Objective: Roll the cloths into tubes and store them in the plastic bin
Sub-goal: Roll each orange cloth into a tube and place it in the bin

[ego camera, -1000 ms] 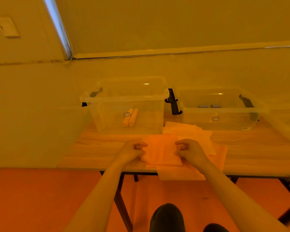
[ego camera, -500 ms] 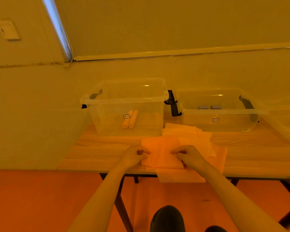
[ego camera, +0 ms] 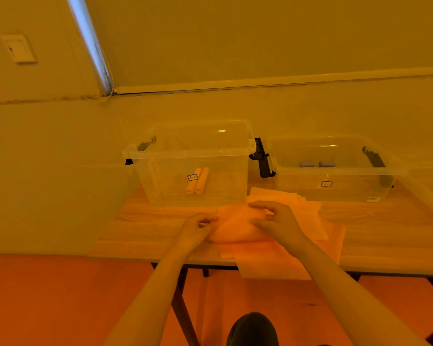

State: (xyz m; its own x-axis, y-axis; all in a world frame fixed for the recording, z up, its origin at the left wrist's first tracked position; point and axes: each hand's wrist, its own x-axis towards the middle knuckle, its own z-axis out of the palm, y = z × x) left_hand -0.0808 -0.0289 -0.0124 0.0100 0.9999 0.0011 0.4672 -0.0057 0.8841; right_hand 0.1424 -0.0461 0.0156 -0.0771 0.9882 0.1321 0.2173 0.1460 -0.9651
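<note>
Your left hand (ego camera: 198,229) and right hand (ego camera: 276,222) are both pinching the orange cloth (ego camera: 238,227) between them; the plastic bin (ego camera: 193,162) is sitting just beyond, holding two rolled tubes (ego camera: 197,180).

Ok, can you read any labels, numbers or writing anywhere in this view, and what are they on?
Nothing can be read.
Sticker on the front of the left bin: too blurred.
Sticker on the front of the right bin: too blurred.
Small label at the right bin's lower corner: too small.
</note>
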